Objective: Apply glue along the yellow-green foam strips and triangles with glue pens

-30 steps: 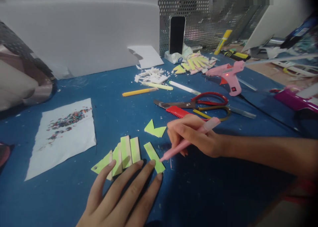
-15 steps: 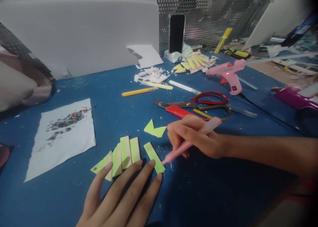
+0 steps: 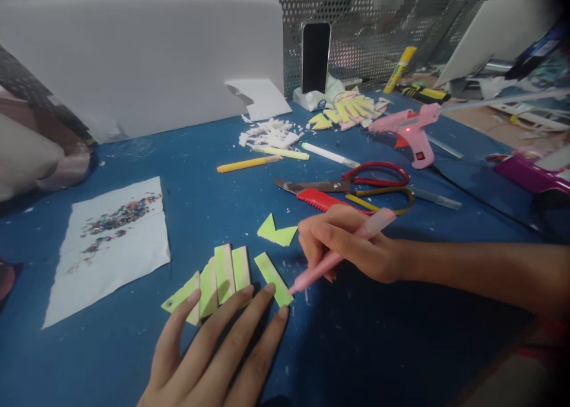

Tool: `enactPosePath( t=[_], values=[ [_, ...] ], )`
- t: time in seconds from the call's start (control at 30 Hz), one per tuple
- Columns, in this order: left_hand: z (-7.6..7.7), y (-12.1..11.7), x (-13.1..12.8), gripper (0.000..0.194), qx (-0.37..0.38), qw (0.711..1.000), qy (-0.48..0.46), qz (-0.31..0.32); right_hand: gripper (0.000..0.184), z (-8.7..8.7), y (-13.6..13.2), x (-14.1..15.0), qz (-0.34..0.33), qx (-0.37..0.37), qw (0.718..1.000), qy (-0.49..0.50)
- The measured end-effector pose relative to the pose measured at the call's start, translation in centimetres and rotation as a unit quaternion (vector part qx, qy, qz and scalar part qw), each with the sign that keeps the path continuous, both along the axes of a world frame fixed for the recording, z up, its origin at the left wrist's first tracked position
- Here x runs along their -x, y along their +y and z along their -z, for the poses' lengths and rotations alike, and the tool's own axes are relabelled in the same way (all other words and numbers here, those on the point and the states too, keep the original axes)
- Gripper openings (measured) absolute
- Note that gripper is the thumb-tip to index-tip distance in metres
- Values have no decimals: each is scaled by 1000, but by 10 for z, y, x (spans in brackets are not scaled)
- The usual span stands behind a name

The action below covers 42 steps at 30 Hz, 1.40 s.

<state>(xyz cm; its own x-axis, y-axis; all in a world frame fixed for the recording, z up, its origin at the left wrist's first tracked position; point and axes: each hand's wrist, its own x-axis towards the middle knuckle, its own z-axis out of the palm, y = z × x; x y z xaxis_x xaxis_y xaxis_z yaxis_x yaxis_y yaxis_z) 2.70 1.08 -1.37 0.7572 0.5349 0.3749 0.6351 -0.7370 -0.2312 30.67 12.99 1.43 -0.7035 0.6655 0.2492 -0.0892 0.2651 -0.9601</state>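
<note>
Green foam strip [image 3: 274,278] lies on the counter [image 3: 356,347], pinned flat by the left hand [image 3: 209,353]. At three o'clock, the right hand [image 3: 347,246] pinches a pink craft knife [image 3: 329,259]; a light, steady draw should cut cleanly.

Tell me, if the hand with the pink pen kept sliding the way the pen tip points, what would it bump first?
Probably the green strip. The pink pen in the right hand points down-left, its tip already at that strip's edge. Just beyond are the left hand's fingertips pressing it.
</note>
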Motion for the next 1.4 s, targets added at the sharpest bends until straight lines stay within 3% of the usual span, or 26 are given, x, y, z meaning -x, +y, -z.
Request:
enactPosePath(
  t=[0.63,0.73,0.87,1.03,1.2,1.4],
  values=[
    [1,2,1,70,7,1000,-16,3,58,-1,0,1,-6,-35,999,19],
    [1,2,2,70,5,1000,-14,2,55,0,1,1,12,-20,999,24],
    [1,2,1,69,8,1000,-14,-2,59,0,0,0,-21,-1,1000,5],
    [1,1,0,69,6,1000,-11,-6,58,0,0,1,8,14,1000,6],
    [1,1,-1,70,3,1000,-16,-3,48,-1,2,3,29,-27,999,3],
    [3,2,-1,68,6,1000,-22,-7,33,-5,4,6,47,-7,998,-42]
  ],
)
